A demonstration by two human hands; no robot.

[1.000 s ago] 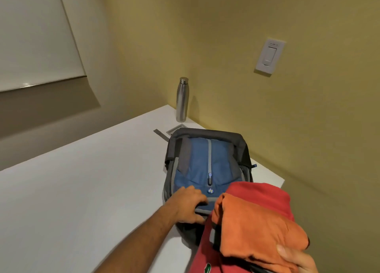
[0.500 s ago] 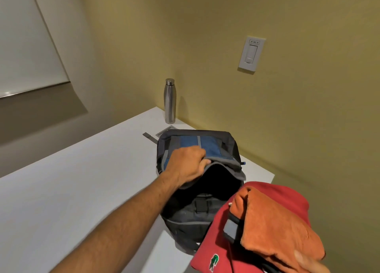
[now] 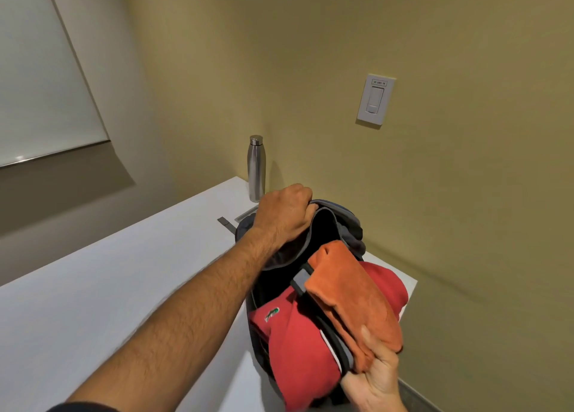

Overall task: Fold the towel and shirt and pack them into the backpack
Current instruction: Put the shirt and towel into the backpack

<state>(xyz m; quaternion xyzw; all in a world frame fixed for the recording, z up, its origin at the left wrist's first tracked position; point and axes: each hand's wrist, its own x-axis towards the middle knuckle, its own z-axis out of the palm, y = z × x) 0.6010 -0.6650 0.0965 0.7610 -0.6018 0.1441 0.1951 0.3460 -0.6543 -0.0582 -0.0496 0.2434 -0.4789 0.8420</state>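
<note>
A dark grey backpack (image 3: 344, 228) lies on the white table (image 3: 93, 287) near the wall, its main compartment gaping open and black inside. My left hand (image 3: 284, 214) grips the front flap and holds it pulled back toward the far end. My right hand (image 3: 375, 377) at the bottom right clasps a folded stack: the orange towel (image 3: 351, 293) on top and the red shirt (image 3: 298, 346) with a small green logo beneath. The stack hangs over the backpack's opening, its near end low over the near rim. Whether it touches the bag's inside I cannot tell.
A steel water bottle (image 3: 256, 168) stands upright at the table's far corner against the yellow wall. A grey strap end and a small flat grey piece (image 3: 236, 219) lie just behind the backpack. A wall switch (image 3: 375, 100) sits above. The table's right edge runs close beside the bag.
My left hand has drawn the flap farther back, so the blue front panel is now hidden and the opening is wider. My right hand has carried the towel and shirt forward over the opening.
</note>
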